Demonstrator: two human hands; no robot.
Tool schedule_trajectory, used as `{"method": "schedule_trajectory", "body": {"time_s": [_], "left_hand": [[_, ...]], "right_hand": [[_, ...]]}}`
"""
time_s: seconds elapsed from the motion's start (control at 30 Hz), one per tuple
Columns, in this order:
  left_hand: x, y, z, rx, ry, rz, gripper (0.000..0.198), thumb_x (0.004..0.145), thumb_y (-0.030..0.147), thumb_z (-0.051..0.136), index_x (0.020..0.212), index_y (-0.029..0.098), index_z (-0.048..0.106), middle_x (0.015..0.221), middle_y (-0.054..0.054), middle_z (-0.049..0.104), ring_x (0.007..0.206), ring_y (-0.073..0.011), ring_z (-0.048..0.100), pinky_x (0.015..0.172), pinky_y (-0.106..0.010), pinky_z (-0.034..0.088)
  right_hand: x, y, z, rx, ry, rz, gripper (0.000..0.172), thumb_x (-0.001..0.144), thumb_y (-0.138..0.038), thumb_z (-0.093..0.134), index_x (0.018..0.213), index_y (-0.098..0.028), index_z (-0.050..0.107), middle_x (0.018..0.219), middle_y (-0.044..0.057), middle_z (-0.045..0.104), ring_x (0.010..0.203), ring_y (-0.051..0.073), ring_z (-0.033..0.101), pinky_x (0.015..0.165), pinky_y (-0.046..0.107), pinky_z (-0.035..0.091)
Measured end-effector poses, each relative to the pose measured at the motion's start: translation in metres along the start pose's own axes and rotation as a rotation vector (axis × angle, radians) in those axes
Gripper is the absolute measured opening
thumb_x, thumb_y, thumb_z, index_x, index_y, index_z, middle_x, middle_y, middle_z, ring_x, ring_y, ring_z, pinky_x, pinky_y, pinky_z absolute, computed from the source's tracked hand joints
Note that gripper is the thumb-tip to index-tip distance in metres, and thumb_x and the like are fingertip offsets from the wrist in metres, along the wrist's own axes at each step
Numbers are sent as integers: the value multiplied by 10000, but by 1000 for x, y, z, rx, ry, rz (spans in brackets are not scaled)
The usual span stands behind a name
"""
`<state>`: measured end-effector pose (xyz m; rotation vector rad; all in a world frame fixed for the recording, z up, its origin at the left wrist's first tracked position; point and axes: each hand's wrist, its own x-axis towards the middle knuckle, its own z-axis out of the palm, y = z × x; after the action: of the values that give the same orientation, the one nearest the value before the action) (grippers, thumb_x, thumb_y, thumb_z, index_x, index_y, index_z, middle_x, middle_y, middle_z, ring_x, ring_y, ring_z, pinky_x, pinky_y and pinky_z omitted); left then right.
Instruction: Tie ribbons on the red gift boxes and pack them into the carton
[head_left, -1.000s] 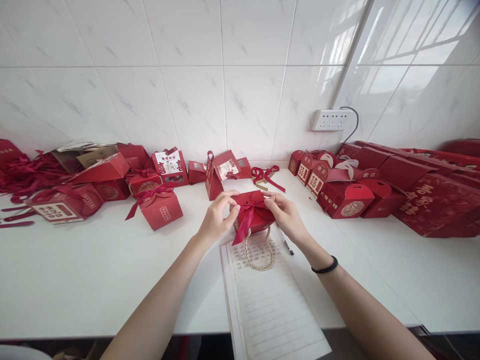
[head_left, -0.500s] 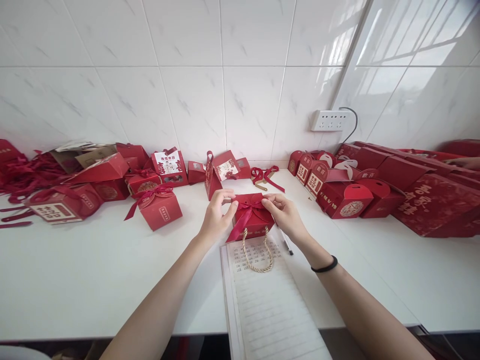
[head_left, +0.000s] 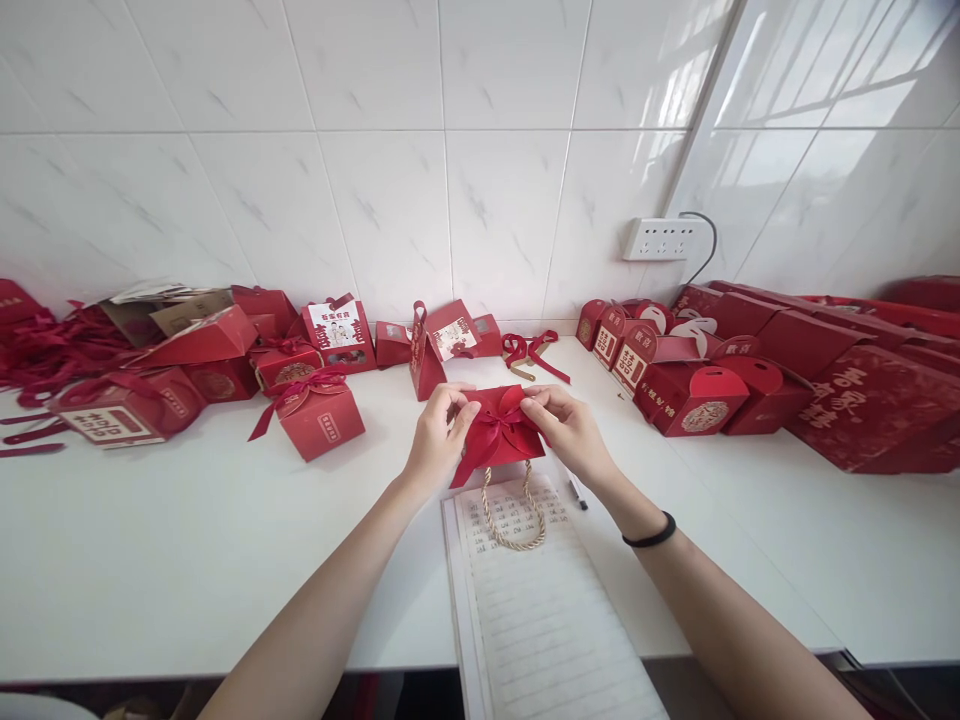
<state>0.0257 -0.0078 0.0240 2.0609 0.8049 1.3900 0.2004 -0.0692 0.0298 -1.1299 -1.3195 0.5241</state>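
Note:
A small red gift box [head_left: 523, 449] with a dark pink ribbon bow [head_left: 498, 418] on its top is between my hands. My left hand [head_left: 441, 436] pinches the bow's left side at the box edge, thumb and fingers closed. On the other side, my right hand [head_left: 568, 432] pinches the bow's right side in the same way. One ribbon tail [head_left: 471, 462] hangs down at the left. A gold twisted cord handle [head_left: 517, 545] drops from the box's near side onto an open lined notebook [head_left: 547, 630] with handwriting on it.
A pen [head_left: 577, 494] lies beside the notebook. Red boxes [head_left: 319, 415] and a heap of ribbons [head_left: 45, 345] are at the left. More boxes [head_left: 694, 395] and large red bags [head_left: 877, 400] stand at the right. A white power strip [head_left: 660, 240] is against the tiled wall.
The box has tilted, with its top turned more toward me and its near side hidden. Both hands have kept their pinch. Part of a person's hand at the far right edge has gone from view.

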Motion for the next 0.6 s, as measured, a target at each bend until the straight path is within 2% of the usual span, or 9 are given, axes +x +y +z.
{"method": "schedule_trajectory", "body": {"time_s": [0.13, 0.2, 0.3, 0.43, 0.6], "left_hand": [[-1, -4, -2, 38, 2, 113, 184, 905, 341, 445, 783, 203, 445, 1055, -75, 587, 965, -163, 583, 831, -308, 467], [-1, -2, -2, 9, -14, 126, 132, 902, 333, 445, 882, 207, 479, 1070, -77, 576, 1005, -172, 574, 861, -325, 470], [-2, 6, -2, 22, -84, 163, 196, 857, 335, 520, 1015, 219, 536, 1119, -73, 549, 1092, -198, 538, 952, -367, 444], [-3, 14, -1, 121, -126, 169, 103, 817, 277, 582, 892, 221, 626, 1145, -55, 520, 1111, -204, 532, 1001, -382, 420], [-3, 16, 1, 123, -116, 163, 54, 799, 264, 612, 803, 212, 627, 1134, -46, 536, 1090, -195, 547, 984, -375, 437]], "right_hand": [[-1, 0, 1, 1, -5, 11, 332, 781, -502, 623, 660, -192, 634, 946, 69, 622, 942, 228, 560, 868, 365, 415], [-1, 1, 2, 11, -11, 33, 335, 777, -509, 624, 672, -191, 637, 956, 71, 622, 924, 228, 566, 863, 372, 417], [-1, 1, 3, 19, -11, 27, 344, 771, -519, 625, 673, -190, 628, 956, 70, 617, 918, 224, 570, 871, 372, 418], [-2, -1, 3, -21, 6, -24, 357, 773, -538, 617, 660, -200, 629, 940, 70, 611, 995, 234, 545, 864, 356, 428], [-3, -4, 1, -57, 7, -46, 358, 784, -543, 610, 667, -207, 649, 918, 76, 605, 1022, 239, 535, 835, 348, 441]]}}
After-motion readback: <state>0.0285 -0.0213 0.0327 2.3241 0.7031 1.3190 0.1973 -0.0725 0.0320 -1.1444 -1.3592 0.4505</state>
